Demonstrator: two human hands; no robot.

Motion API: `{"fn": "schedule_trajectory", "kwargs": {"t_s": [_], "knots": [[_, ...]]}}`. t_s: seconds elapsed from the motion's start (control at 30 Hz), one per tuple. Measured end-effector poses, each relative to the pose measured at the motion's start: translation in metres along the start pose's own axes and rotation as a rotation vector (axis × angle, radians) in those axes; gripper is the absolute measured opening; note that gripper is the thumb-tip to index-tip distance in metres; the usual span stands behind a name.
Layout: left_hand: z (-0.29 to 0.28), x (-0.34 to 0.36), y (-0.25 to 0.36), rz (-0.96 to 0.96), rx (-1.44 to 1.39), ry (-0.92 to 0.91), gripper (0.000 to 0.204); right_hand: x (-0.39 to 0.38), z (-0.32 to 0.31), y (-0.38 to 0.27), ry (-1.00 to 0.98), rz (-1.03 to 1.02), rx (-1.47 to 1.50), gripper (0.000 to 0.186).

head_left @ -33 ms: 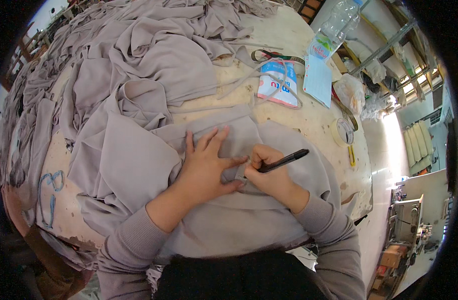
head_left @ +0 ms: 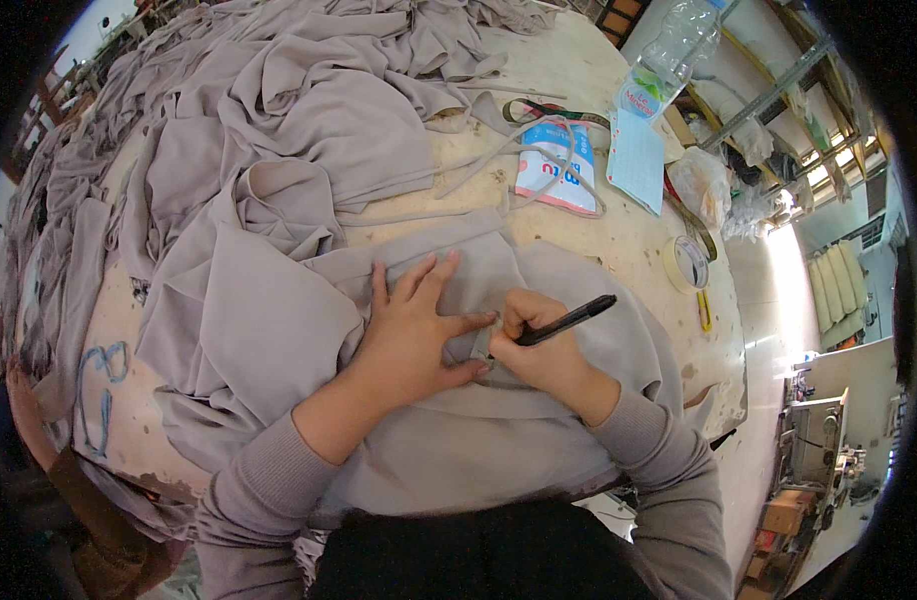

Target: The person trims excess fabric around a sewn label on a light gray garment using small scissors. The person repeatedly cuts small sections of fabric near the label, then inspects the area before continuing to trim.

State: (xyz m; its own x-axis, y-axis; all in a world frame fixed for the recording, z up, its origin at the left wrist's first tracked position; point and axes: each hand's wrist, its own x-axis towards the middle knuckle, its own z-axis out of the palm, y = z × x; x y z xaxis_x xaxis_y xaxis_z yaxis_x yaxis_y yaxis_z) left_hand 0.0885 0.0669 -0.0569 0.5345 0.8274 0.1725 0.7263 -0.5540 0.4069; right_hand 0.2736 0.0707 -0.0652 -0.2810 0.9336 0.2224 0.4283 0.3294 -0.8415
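Note:
Grey-mauve fabric lies spread in front of me on the table. My left hand rests flat on it, fingers spread, with thumb and index finger on either side of a small greyish piece that I cannot name. My right hand is closed round a black pen, its rear end pointing up and right. The pen's tip is down at the cloth beside that small piece, mostly hidden by my fingers.
Heaped grey cloth covers the far left of the table. At right lie a wipes packet, paper, a tape roll and a yellow cutter. A plastic bottle stands behind. Another person's arm is at left.
Both my hands stay nearly where they were, with the pen shifted only very slightly. The other person's arm at the left edge has moved a little.

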Motion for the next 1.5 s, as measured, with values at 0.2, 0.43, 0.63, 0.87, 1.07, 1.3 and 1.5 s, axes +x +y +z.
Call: {"fn": "schedule_trajectory", "kwargs": {"t_s": [0.2,0.43,0.63,0.87,1.07,1.3,1.5], "knots": [[0.0012,0.0006,0.0001,0.002,-0.005,0.001,0.047,0.0009,0.0016,0.0033,0.034,0.029,-0.001,0.025],[0.0010,0.0006,0.0004,-0.007,-0.003,-0.009,0.048,0.0018,0.0009,0.0037,0.032,0.043,0.001,0.026],[0.0019,0.0005,0.0001,0.020,0.008,0.015,0.046,0.0013,0.0018,0.0064,0.056,0.039,0.018,0.025],[0.0014,0.0003,0.0003,0.019,0.024,0.004,0.046,0.0016,0.0028,0.0065,0.088,0.017,0.048,0.022],[0.0010,0.0007,0.0010,0.003,-0.001,0.009,0.048,0.0024,0.0019,0.0063,0.095,0.004,0.026,0.023],[0.0005,0.0009,0.0009,0.002,-0.002,0.003,0.048,0.0032,0.0016,0.0070,0.106,0.027,0.058,0.023],[0.0016,0.0005,-0.0001,0.018,0.016,0.012,0.048,0.0073,-0.0011,0.0095,0.097,0.115,0.080,0.027]]}}
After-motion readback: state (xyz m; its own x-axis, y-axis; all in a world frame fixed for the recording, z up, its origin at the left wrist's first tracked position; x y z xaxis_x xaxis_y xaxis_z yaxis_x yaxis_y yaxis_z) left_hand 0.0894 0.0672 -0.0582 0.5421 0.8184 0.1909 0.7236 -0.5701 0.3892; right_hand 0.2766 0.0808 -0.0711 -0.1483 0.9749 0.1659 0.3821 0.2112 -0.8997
